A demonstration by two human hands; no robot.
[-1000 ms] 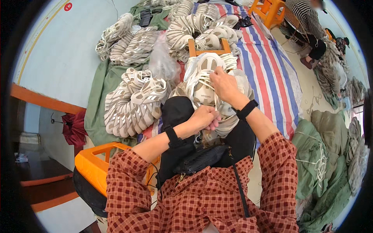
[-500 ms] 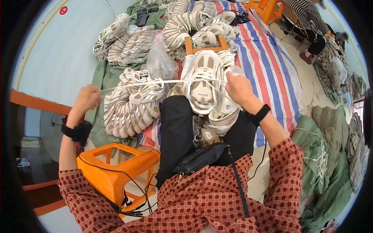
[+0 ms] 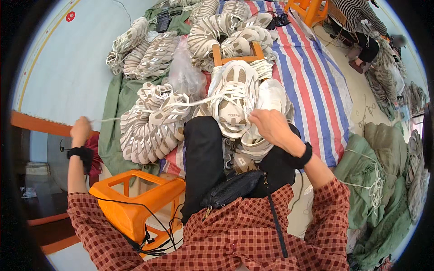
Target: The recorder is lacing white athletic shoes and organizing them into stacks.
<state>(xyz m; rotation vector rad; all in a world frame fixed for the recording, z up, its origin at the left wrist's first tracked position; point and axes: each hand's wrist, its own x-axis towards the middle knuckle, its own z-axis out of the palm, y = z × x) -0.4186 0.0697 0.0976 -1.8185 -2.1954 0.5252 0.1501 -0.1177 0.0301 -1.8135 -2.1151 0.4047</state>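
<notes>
Your left hand (image 3: 80, 130) was stretched far out to the left, closed in a fist around the end of a white lace (image 3: 135, 114). The lace ran tight from that fist across to the white and tan shoe (image 3: 233, 103) sitting on your lap, just past your knees. Your right hand (image 3: 270, 126) rested on the right side of that shoe, fingers curled down onto it; it looked like it was pinching the laces there, but the grip was hard to see. Under the shoe lay a small heap of more shoes (image 3: 251, 144) of the same kind. To the left of your legs was a big pile of shoes (image 3: 151, 131) on a green cloth (image 3: 113, 122), with a clear plastic bag (image 3: 185, 74) behind it. A wooden frame (image 3: 237, 56) stood just beyond your shoe. Farther off, more shoes lay on a striped sheet (image 3: 312, 86). Near you on the left stood an orange plastic stool (image 3: 135, 203) with black wires over it. A small black bag (image 3: 233, 189) hung at your front.
</notes>
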